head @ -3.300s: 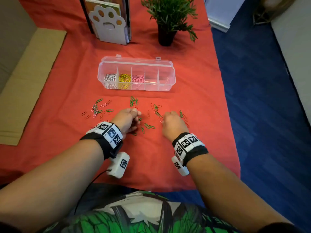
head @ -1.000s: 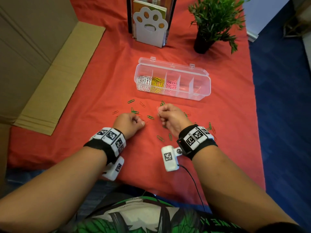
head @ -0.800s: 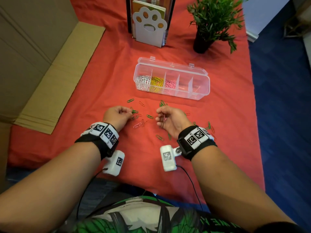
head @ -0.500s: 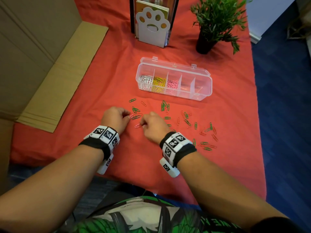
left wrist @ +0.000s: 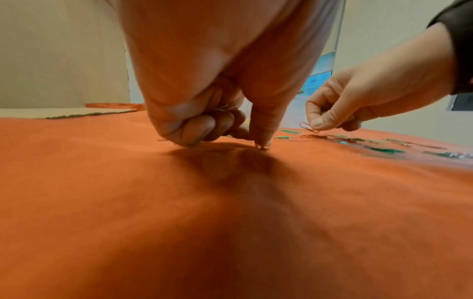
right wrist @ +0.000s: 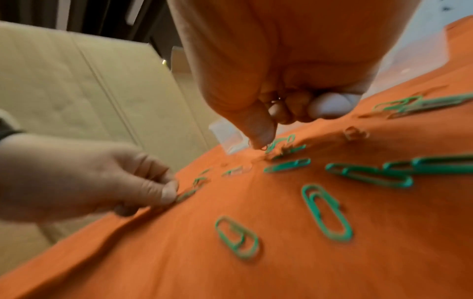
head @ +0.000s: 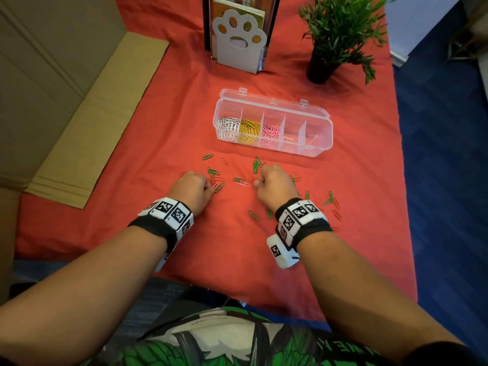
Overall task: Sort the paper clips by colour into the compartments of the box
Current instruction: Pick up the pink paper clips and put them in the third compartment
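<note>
Just on my side of the clear compartment box (head: 274, 151), both my hands work low on the red cloth (head: 184, 107) among the loose clips. My left hand (head: 191, 190) sits nearer me than the box's left end, fingers curled under, thumb and forefinger pressed together down on the cloth; the left wrist view shows something small at the thumb tip, though I cannot tell whether a clip is truly caught there. A pink clip and a green clip (head: 219, 186) lie right at those fingertips. My right hand (head: 276, 184) is closer to the box's middle, fist curled, and from the left wrist camera I see it pinching a reddish paper clip (left wrist: 309, 127) between thumb and forefinger, just off the cloth. Other clips appear tucked in its curled fingers, but that is blurred.

Between my hands and the box, green paper clips (head: 256, 165) lie scattered with a few reddish ones that are hard to see against the cloth; more trail off below the box's right end. Inside the box, counted from its left end, the first compartment holds white clips (head: 227, 128), the second yellow clips (head: 248, 131), the third pink clips (head: 270, 132). Its lid stands open at the back.

Beyond the box stand a paw-shaped holder (head: 239, 40) and a potted plant (head: 330, 40). Cardboard (head: 87, 122) lies off to the box's left.
</note>
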Available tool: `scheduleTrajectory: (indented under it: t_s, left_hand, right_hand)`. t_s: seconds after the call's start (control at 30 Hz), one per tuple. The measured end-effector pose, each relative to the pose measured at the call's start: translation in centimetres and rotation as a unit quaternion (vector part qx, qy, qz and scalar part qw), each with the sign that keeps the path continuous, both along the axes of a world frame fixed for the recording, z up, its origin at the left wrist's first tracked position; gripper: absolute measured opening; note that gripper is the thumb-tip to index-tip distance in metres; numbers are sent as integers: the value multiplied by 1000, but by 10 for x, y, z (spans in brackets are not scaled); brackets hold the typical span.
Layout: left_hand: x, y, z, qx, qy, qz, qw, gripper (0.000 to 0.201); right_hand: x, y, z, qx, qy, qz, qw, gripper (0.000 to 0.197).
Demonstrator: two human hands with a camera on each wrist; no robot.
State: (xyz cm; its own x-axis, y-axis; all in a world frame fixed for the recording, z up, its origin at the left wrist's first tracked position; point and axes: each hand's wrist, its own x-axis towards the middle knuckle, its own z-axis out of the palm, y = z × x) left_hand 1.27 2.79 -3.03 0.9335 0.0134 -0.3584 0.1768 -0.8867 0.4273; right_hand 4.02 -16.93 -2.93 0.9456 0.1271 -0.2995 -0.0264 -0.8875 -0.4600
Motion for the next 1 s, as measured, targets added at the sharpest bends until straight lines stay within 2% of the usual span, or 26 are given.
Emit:
scheduleTrajectory:
  t_s: [0.1,0.23,0.33,0.4,0.5,0.6,0.67,0.73,0.77,0.8,0.83,0.87,0.9,0.93,0.97,1.0]
  left_hand:
    - [-2,-3,-2,-38,-7,14,999,14]
    - [-1,-2,3,-41,-55,70,995,13]
    - [-3,-1,4,-19,-54,50,997,20]
    - [-4,-1,1,-9,-55,24,998,23]
    - [-6,-5,-1,1,-48,3,999,18]
    - [-7,-6,-1,5,-30,2,1000,14]
    - [-6,-6,-2,-11,-35,18,999,13]
    - [-2,-6,0,-73,-21,63,995,11]
    - [0,-7,4,-151,15,106,983,12]
    - [1,-9,12,-253,58,155,953,12]
    - [1,-12,18,-356,99,207,906,9]
    - [2,-13,23,-451,136,249,846,4]
    - [2,-14,28,-529,167,268,788,3]
    - [2,-15,32,-584,193,267,742,5]
    - [2,-18,37,-619,208,262,711,8]
    - [3,-20,41,-639,218,259,691,12]
  right_hand:
    - [3,-6,3,40,-19,-49,998,10]
    - [-1,-4,4,46,-66,-85,993,18]
    - [-7,10,2,12,-67,-1,998,17]
    - [-11,22,-1,-43,-73,57,995,17]
    - [-15,32,-3,-127,-88,92,984,22]
    - [-14,34,-2,-150,-78,104,980,27]
    - [-9,32,-3,-121,-42,88,988,27]
    - [-3,26,-3,-32,10,34,999,24]
    - [-1,21,-1,24,36,-3,999,19]
    - [0,16,1,83,55,-44,994,14]
    - [-1,10,4,148,75,-88,982,12]
    - [-2,5,8,222,95,-135,961,16]
    - [-5,0,12,298,119,-178,930,22]
    - [-8,-5,17,374,145,-213,891,27]
    - [-10,-9,21,439,168,-237,850,32]
    - [-12,-14,27,493,185,-254,811,35]
